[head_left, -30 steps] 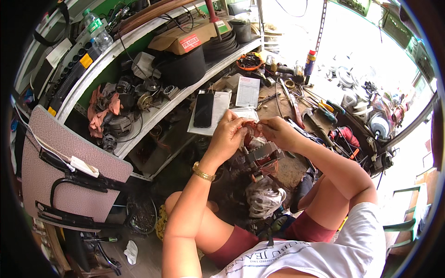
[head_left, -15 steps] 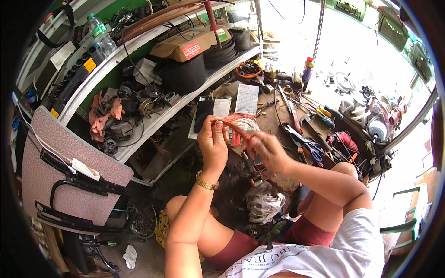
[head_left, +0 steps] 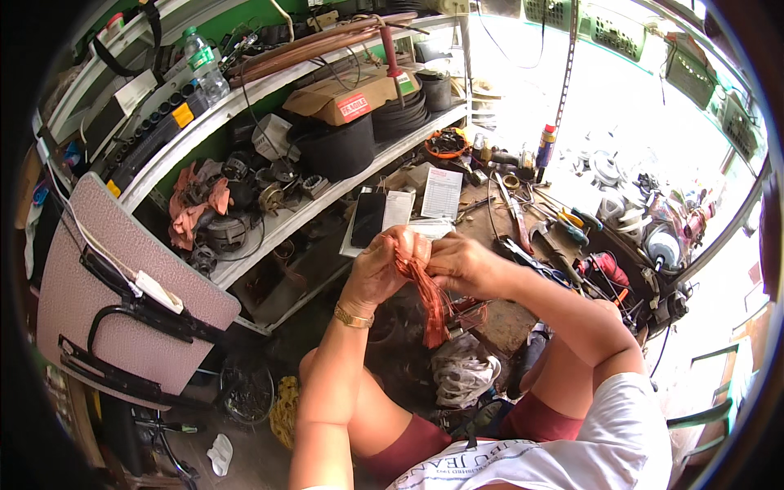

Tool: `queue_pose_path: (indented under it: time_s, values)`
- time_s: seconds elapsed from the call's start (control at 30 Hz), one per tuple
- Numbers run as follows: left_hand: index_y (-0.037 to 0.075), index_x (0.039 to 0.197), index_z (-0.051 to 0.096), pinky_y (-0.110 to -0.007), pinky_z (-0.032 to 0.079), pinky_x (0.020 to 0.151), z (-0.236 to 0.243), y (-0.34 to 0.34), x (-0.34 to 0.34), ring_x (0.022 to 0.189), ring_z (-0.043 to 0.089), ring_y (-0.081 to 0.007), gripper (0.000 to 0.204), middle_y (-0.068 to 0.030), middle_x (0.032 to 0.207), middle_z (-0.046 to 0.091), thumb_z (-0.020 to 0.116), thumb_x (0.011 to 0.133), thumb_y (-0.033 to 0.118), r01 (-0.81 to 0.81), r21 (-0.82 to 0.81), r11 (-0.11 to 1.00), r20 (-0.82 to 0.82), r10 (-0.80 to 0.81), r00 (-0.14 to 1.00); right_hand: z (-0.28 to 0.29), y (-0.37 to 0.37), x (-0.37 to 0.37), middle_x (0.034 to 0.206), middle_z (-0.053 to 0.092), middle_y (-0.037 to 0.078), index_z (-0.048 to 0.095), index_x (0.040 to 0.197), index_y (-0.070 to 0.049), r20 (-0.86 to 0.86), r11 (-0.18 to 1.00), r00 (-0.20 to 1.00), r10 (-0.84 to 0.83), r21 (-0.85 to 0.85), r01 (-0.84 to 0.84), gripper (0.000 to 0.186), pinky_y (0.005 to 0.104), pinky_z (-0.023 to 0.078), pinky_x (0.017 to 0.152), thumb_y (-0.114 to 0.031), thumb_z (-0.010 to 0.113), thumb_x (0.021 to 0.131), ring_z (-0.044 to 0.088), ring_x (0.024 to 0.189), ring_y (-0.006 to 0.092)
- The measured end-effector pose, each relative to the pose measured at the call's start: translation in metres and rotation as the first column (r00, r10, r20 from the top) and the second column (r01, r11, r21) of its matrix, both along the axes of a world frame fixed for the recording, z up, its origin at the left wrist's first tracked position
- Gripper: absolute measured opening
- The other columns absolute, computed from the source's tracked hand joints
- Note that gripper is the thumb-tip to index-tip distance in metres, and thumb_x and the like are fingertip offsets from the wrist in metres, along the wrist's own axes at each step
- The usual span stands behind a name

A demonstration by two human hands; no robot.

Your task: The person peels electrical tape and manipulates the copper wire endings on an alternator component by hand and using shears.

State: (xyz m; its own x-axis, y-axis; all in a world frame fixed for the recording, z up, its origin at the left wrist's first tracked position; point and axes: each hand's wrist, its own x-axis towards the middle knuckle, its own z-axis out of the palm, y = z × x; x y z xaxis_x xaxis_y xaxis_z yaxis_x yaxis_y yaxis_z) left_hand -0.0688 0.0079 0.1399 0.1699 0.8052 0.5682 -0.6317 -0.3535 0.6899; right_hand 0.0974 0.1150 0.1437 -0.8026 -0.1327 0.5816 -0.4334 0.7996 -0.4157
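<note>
A bundle of thin, copper-red strands (head_left: 430,304) hangs down between my hands, its loose end pointing toward my lap. My left hand (head_left: 382,263) has its fingers closed round the bundle's upper part. Close against it, my right hand (head_left: 467,265) pinches at the same bundle near the top. My fingers cover the gripped part, so how the strands are folded there cannot be made out. Below the bundle lies a heap of whitish cloth-like strips (head_left: 464,371). Beyond my hands, a dark phone-like slab (head_left: 367,219) rests beside a printed paper sheet (head_left: 442,193).
A low work table (head_left: 502,327) carries pliers (head_left: 572,229), scissors and other hand tools on the right. Metal shelves (head_left: 318,198) with a black bucket (head_left: 335,149) and motor parts stand at the left. A pinkish padded board (head_left: 122,286) leans near my left side.
My hands have come down slightly and closer together. The bundle, which stretched up and away between them, now hangs downward. The view has shifted a little.
</note>
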Motion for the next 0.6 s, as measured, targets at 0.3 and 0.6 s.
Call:
queue_pose_path:
  time_s: [0.3, 0.6]
  values:
    - [0.001, 0.081, 0.057, -0.037, 0.046, 0.067, 0.022, -0.008, 0.011, 0.074, 0.057, -0.0291, 0.021, -0.0125, 0.076, 0.058, 0.063, 0.091, 0.018, -0.325, 0.423, 0.846, -0.856, 0.491, 0.165, 0.020, 0.018, 0.017, 0.102, 0.067, -0.005, 0.072, 0.092, -0.015, -0.116, 0.691, 0.887, -0.448, 0.584, 0.426, 0.014, 0.0579, 0.029, 0.107, -0.023, 0.065, 0.084, 0.051, 0.120, 0.0187]
    - [0.004, 0.087, 0.059, -0.041, 0.050, 0.067, -0.006, -0.004, 0.002, 0.082, 0.062, -0.0324, 0.009, -0.0095, 0.083, 0.064, 0.064, 0.087, 0.012, -0.339, 0.790, 0.511, -0.602, 0.751, -0.271, 0.009, 0.006, 0.022, 0.074, 0.069, 0.011, 0.068, 0.098, -0.013, 0.288, 0.670, 0.613, -0.736, 0.432, 0.603, 0.016, 0.0613, 0.030, 0.105, -0.021, 0.055, 0.092, 0.069, 0.078, 0.0307]
